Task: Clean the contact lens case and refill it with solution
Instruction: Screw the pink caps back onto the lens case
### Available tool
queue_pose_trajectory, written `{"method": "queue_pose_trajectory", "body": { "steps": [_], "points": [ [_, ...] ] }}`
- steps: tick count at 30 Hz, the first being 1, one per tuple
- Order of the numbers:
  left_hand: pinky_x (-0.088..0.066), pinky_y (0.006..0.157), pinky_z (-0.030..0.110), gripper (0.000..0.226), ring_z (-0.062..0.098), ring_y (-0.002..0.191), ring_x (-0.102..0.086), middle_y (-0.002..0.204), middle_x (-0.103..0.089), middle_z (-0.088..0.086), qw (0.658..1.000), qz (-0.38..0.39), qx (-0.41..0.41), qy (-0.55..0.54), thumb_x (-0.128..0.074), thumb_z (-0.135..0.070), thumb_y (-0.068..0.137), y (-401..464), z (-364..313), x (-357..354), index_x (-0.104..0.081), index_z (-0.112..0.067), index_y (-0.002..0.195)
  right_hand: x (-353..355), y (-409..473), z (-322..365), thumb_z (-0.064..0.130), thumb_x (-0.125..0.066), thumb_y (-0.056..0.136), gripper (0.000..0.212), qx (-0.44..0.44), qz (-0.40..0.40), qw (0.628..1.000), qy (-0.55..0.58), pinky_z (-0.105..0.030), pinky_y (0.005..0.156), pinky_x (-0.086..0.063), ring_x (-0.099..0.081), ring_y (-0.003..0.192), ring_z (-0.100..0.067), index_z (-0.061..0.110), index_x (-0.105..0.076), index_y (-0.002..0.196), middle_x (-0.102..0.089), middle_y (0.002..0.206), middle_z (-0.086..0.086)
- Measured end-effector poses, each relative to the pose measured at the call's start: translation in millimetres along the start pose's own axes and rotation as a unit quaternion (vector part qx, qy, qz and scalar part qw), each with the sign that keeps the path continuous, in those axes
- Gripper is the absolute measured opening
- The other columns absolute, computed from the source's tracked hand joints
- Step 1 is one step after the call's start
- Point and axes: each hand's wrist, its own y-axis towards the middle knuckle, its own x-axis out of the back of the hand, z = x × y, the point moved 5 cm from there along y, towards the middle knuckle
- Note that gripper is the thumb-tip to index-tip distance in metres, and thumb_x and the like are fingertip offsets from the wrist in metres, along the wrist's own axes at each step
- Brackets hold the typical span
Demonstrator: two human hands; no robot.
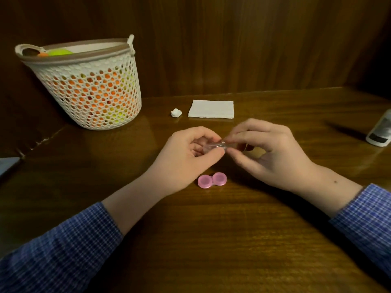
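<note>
A small clear plastic piece, the contact lens case's transparent base [215,147], is held above the table between both hands. My left hand [190,157] pinches its left end with thumb and fingers. My right hand [266,151] pinches its right end. Just below the hands, the pink double lid [212,180] lies flat on the wooden table [211,240]. A white solution bottle [379,132] stands at the right edge, partly cut off by the frame.
A folded white tissue [211,109] lies beyond the hands, with a small crumpled white wad [176,112] to its left. A white perforated basket [88,83] with orange and yellow items stands at the back left. A wooden wall rises behind.
</note>
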Motion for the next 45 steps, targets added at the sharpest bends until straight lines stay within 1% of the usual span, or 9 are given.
{"method": "queue_pose_trajectory", "body": {
  "steps": [10, 18, 25, 28, 33, 37, 40, 43, 45],
  "points": [
    [-0.061, 0.072, 0.020, 0.022, 0.008, 0.086, -0.074, 0.091, -0.075, -0.013, 1.000, -0.008, 0.013, 0.012, -0.081, -0.016, 0.087, -4.4, -1.3, 0.5, -0.075, -0.022, 0.107, -0.4, 0.3, 12.5, 0.022, -0.073, 0.091, 0.019, 0.065, 0.008, 0.997, -0.047, -0.032, 0.067, -0.062, -0.074, 0.081, -0.014, 0.010, -0.081, 0.104, -0.079, 0.096, -0.005],
    [-0.063, 0.082, 0.026, 0.028, 0.010, 0.092, -0.075, 0.097, -0.077, -0.007, 1.000, -0.011, 0.011, -0.008, -0.081, -0.013, 0.086, -4.8, -5.7, 4.0, -0.074, -0.017, 0.112, -1.9, -0.9, 15.9, 0.015, -0.077, 0.090, 0.015, 0.095, -0.030, 0.993, -0.069, -0.032, 0.065, -0.062, -0.074, 0.078, -0.017, 0.005, -0.080, 0.101, -0.079, 0.093, -0.008],
    [-0.061, 0.091, 0.031, 0.060, 0.016, 0.106, -0.074, 0.115, -0.076, 0.000, 0.994, 0.038, 0.053, -0.083, -0.083, -0.004, 0.083, -2.2, 2.1, 8.0, -0.059, -0.016, 0.136, 8.5, 1.3, 0.5, 0.016, -0.076, 0.092, 0.016, 0.015, -0.063, 0.997, 0.032, -0.029, 0.068, -0.060, -0.073, 0.082, -0.014, 0.007, -0.078, 0.105, -0.078, 0.096, -0.005],
    [-0.060, 0.094, 0.033, 0.071, 0.021, 0.111, -0.073, 0.117, -0.075, 0.004, 0.988, 0.074, 0.068, -0.120, -0.084, -0.002, 0.080, -1.4, 4.1, 4.4, -0.053, -0.019, 0.141, 9.0, 1.6, -8.0, 0.023, -0.076, 0.092, 0.007, -0.083, -0.120, 0.986, 0.079, -0.024, 0.065, -0.059, -0.071, 0.078, -0.011, 0.019, -0.077, 0.097, -0.076, 0.089, 0.004],
    [-0.058, 0.097, 0.033, 0.070, 0.022, 0.116, -0.072, 0.120, -0.076, 0.005, 0.976, 0.114, 0.090, -0.164, -0.082, -0.003, 0.080, 1.3, 5.4, 1.5, -0.052, -0.025, 0.139, -1.0, 4.4, -35.4, 0.021, -0.077, 0.091, 0.007, -0.296, -0.152, 0.906, 0.262, -0.021, 0.056, -0.053, -0.062, 0.055, -0.008, 0.017, -0.078, 0.084, -0.074, 0.071, -0.004],
    [-0.056, 0.102, 0.035, 0.071, 0.023, 0.119, -0.071, 0.122, -0.075, 0.010, 0.968, 0.061, 0.119, -0.212, -0.080, 0.000, 0.082, 5.0, 13.3, 14.5, -0.050, -0.019, 0.143, -1.9, -0.5, -40.3, 0.028, -0.076, 0.091, 0.010, -0.326, -0.163, 0.862, 0.354, -0.031, 0.062, -0.058, -0.066, 0.064, -0.013, 0.018, -0.076, 0.090, -0.077, 0.083, -0.003],
    [-0.057, 0.099, 0.032, 0.082, 0.018, 0.117, -0.071, 0.120, -0.077, 0.006, 0.961, 0.002, 0.144, -0.237, -0.082, -0.009, 0.071, 7.1, 20.5, 27.4, -0.047, -0.017, 0.146, -3.8, -6.7, -40.8, 0.021, -0.079, 0.088, 0.009, -0.314, -0.069, 0.897, 0.303, -0.025, 0.060, -0.058, -0.067, 0.064, -0.013, 0.015, -0.073, 0.090, -0.074, 0.078, 0.001],
    [-0.060, 0.090, 0.026, 0.087, 0.015, 0.112, -0.073, 0.118, -0.078, 0.003, 0.957, -0.028, 0.165, -0.236, -0.081, -0.012, 0.067, 5.5, 26.4, 31.6, -0.048, -0.016, 0.147, -17.0, -14.6, -31.6, 0.029, -0.083, 0.079, 0.017, -0.264, 0.100, 0.936, 0.209, -0.035, 0.072, -0.062, -0.073, 0.077, -0.016, 0.020, -0.075, 0.092, -0.077, 0.089, -0.001],
    [-0.061, 0.086, 0.025, 0.086, 0.015, 0.110, -0.074, 0.115, -0.079, 0.003, 0.955, -0.029, 0.177, -0.236, -0.082, -0.010, 0.066, 4.3, 30.3, 29.8, -0.049, -0.017, 0.145, -24.5, -16.5, -21.0, 0.036, -0.084, 0.077, 0.025, -0.220, 0.161, 0.945, 0.181, -0.040, 0.074, -0.062, -0.072, 0.079, -0.015, 0.025, -0.075, 0.097, -0.075, 0.097, 0.005]
  ]
}}
